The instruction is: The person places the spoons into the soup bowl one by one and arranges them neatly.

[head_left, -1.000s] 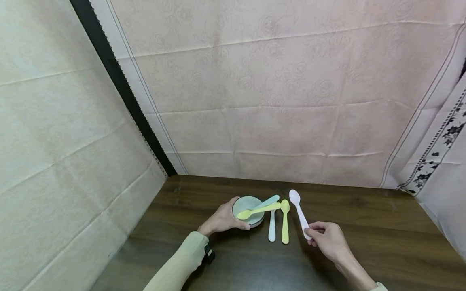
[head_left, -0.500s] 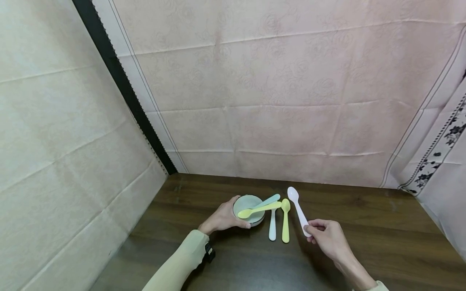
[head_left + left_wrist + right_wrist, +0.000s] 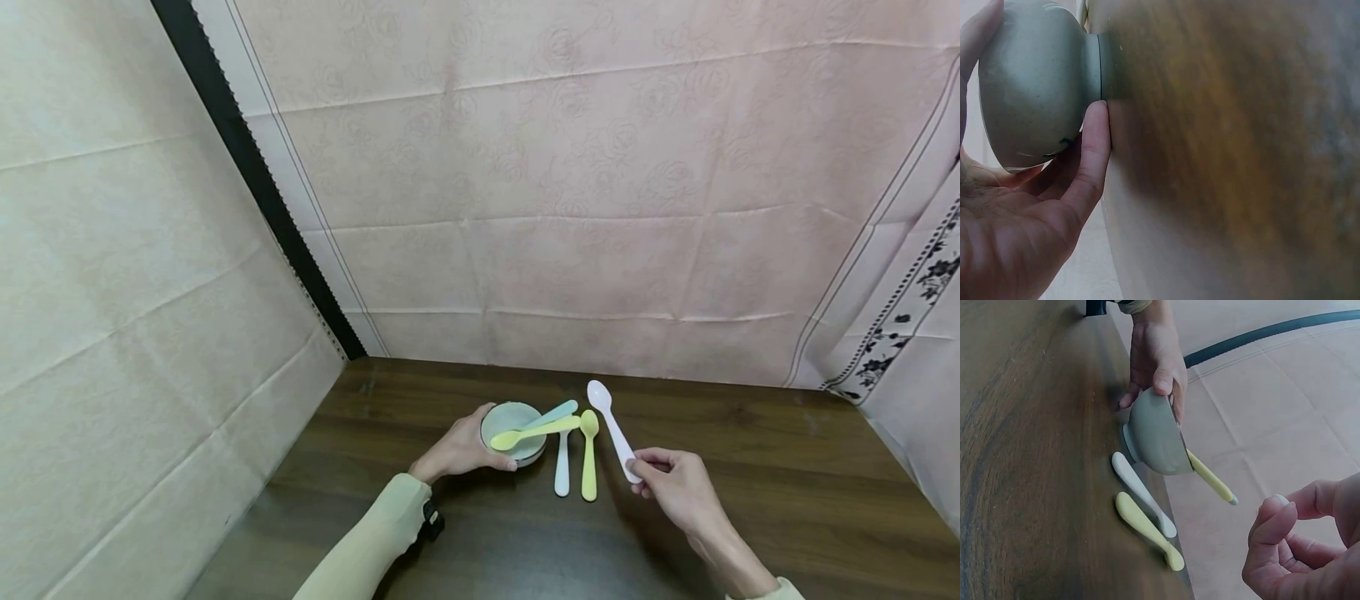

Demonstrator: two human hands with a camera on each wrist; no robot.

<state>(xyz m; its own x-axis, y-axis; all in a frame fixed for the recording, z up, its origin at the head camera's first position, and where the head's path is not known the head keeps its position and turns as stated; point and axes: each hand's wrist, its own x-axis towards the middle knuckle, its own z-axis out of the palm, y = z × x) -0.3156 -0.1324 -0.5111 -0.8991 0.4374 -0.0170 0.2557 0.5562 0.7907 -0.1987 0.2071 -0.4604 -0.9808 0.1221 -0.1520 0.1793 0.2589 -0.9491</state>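
My left hand (image 3: 459,447) holds a pale green bowl (image 3: 507,414) by its side, the fingers around its wall in the left wrist view. A yellow spoon (image 3: 551,427) and a light blue spoon (image 3: 560,410) lean in the bowl, handles sticking out to the right. On the table beside it lie another light blue spoon (image 3: 562,471) and another yellow spoon (image 3: 589,467). Farther right, my right hand (image 3: 675,486) pinches a white spoon (image 3: 617,435) by the handle end, its head pointing away. In the right wrist view only the spoon's tip shows between the fingertips.
The brown wooden table (image 3: 510,550) ends at a pale cloth wall (image 3: 570,267) behind. Another cloth wall (image 3: 150,358) stands along the left side, and a flower-bordered cloth (image 3: 892,337) hangs at the right.
My right hand has moved slightly away from me and to the left with the white spoon. The left hand and the bowl have stayed in place.
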